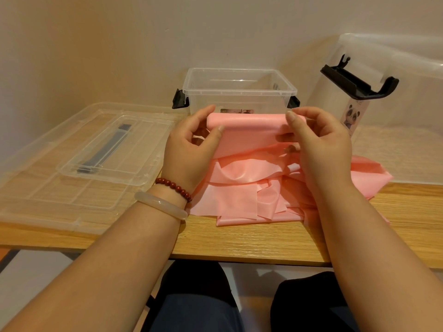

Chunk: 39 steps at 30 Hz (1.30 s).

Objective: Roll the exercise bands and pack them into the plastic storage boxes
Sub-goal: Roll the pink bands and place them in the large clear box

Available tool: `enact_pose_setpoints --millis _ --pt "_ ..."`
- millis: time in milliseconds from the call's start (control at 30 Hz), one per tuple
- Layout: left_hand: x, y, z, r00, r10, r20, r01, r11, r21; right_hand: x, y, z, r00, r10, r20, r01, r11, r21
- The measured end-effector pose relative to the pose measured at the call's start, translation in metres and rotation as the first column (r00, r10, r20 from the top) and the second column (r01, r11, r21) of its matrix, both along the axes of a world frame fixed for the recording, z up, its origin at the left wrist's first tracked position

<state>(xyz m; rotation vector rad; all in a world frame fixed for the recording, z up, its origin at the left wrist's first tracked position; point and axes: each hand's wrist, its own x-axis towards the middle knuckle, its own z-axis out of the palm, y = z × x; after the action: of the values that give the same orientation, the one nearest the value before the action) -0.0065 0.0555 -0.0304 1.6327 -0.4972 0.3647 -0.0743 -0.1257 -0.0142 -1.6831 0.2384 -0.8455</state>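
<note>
Left hand (191, 144), right hand (318, 140): each pinches a roll end of the pink exercise band (251, 121), near the table (239, 240) back edge, before the clear storage box (239, 93). Keep your edges flush and tension even; the core looks loose, though that's hard to tell.

One view only, worn on the person's head; its wide-angle lens looks forward and down across the table (239, 240), close in; both forearms run up from the bottom corners; the left hand (189, 149) and right hand (321, 144) meet at mid-frame on the band (249, 125); the wall (167, 32) fills the top; the lap (196, 307) lies along the bottom edge
</note>
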Motion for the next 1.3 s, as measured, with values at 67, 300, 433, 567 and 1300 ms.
enact_pose_setpoints --millis 67,300,433,567,1300 --pt "0.0004 -0.0013 -0.0012 1.000 0.018 -0.024 -0.019 0.999 -0.027 -0.0006 0.0000 -0.0002 0.999 0.034 -0.001 -0.034 0.999 0.022" --pt "0.0043 -0.0026 -0.0045 0.998 -0.002 -0.063 -0.003 0.997 -0.076 0.0026 -0.0037 -0.0047 1.000 -0.027 -0.006 0.026 0.997 -0.072" --pt "0.0031 -0.0032 -0.0037 0.994 -0.036 -0.099 0.024 0.993 -0.118 0.0058 -0.0067 -0.0060 0.999 -0.047 -0.004 0.047 0.996 -0.071" --pt "0.0049 -0.0028 -0.0047 0.995 -0.020 -0.098 0.007 0.992 -0.127 0.0052 -0.0054 -0.0047 0.998 -0.066 0.010 0.067 0.992 -0.108" --pt "0.0028 -0.0041 -0.0061 0.984 -0.087 -0.156 0.056 0.980 -0.193 0.0009 -0.0021 -0.0037 1.000 -0.017 -0.006 0.016 0.987 -0.163"
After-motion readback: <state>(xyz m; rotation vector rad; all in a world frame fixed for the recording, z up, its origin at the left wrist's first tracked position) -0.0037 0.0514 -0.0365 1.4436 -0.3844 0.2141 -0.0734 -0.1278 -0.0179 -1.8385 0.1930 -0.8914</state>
